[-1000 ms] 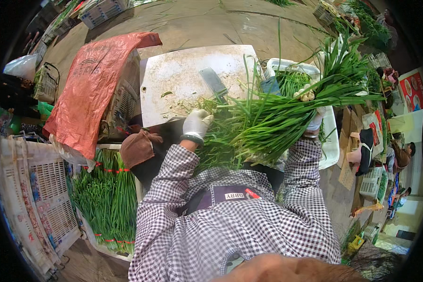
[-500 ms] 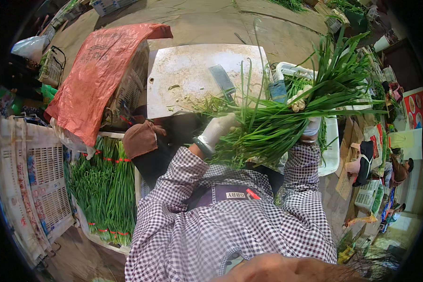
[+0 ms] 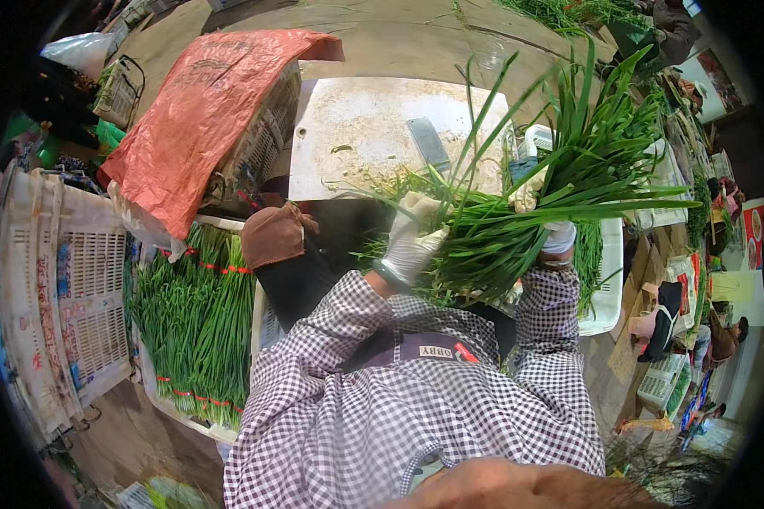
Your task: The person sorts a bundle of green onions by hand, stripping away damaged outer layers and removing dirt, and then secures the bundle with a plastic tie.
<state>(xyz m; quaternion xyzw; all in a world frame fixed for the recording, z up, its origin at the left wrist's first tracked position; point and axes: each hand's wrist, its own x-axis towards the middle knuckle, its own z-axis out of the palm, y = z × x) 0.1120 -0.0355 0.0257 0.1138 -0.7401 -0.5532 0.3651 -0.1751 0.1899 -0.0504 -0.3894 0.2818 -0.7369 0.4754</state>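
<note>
A large loose bunch of green garlic chives (image 3: pixel 501 246) lies across my right hand (image 3: pixel 530 193), whose gloved fingers are wrapped round it. Long leaves fan up and to the right. My left hand (image 3: pixel 412 237), in a white glove, is at the bunch's left side with fingers and thumb drawn together on some chive leaves; the leaves partly hide its fingertips. Beyond the hands is a dirty white board (image 3: pixel 356 119) strewn with green scraps. On it lies a cleaver (image 3: pixel 429 142) with a broad grey blade.
At the left stands a crate of chive bundles (image 3: pixel 199 331) tied with red bands, beside upright white plastic crates (image 3: pixel 93 288). An orange sack (image 3: pixel 221 102) covers another crate. To the right is a white crate (image 3: pixel 607 280) holding greens. People (image 3: pixel 666 314) are farther right.
My left hand has turned its fingers upward and moved slightly right against the bunch. My right hand still holds the chives. The view has shifted a little, so the board appears farther right.
</note>
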